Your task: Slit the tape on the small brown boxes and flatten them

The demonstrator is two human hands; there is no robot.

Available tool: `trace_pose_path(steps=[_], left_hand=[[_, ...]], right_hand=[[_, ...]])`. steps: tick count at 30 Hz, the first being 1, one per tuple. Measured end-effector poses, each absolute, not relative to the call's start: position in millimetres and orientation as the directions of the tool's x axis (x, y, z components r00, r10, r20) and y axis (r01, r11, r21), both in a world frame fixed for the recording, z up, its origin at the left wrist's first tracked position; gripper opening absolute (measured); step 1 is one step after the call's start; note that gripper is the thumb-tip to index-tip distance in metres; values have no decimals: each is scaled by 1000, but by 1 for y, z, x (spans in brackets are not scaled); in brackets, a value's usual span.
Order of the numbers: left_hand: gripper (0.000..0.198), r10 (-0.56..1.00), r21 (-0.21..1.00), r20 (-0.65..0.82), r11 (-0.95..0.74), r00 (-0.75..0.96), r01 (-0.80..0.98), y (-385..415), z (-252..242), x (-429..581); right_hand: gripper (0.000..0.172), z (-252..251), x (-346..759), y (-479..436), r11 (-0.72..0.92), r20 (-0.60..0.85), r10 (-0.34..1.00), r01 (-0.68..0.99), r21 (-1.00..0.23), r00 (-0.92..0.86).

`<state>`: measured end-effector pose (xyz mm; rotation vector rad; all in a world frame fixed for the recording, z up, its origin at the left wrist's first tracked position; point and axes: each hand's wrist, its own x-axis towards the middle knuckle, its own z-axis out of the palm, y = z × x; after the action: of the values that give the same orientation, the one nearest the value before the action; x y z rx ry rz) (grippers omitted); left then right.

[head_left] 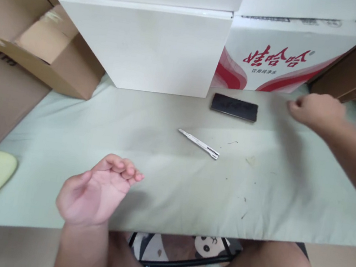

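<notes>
While the white cutter (198, 144) lies untouched, we hold nothing: our left hand (96, 192) rests palm-up, loosely curled, on its near side; our right hand (318, 112), seemingly closed, and the phone (234, 107) lie beyond it.

The cloth (62, 132) is pale green, phone (234, 107) black, cutter (198, 144) white, carton (316, 42) white with red lettering.

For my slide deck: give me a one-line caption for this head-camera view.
Left hand open palm-up, right hand curled beside a dark phone, white cutter lying between them.
</notes>
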<state>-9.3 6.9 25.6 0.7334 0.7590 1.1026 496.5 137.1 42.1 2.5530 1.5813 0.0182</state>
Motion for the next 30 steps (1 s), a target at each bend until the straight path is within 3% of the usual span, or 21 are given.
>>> trace_pose_path(steps=[2, 4, 7, 9, 21, 26, 30], left_hand=[[39, 957, 813, -165, 270, 240, -516, 5, 25, -8], [39, 962, 804, -165, 259, 218, -535, 3, 25, -5], [39, 961, 791, -159, 261, 227, -553, 1, 25, -2], [39, 955, 778, -150, 275, 257, -566, 0, 27, -2], [36, 961, 730, -125, 258, 248, -632, -7, 36, -12], [33, 977, 689, -79, 198, 199, -697, -12, 43, -19], [31, 978, 610, -42, 186, 203, -770, -16, 48, -29]], right_hand=[[52, 30, 467, 136, -285, -137, 948, 957, 45, 288], [69, 19, 443, 144, -137, -184, 975, 990, -41, 128], [100, 1, 422, 166, -56, -236, 971, 991, -121, 27], [104, -9, 419, 181, -57, -259, 966, 988, -145, 17], [88, -4, 423, 185, -10, -324, 946, 999, -41, -4], [100, 13, 397, 167, -13, -273, 962, 1000, 25, 19], [67, 39, 357, 151, 119, -188, 977, 989, 83, -101]])
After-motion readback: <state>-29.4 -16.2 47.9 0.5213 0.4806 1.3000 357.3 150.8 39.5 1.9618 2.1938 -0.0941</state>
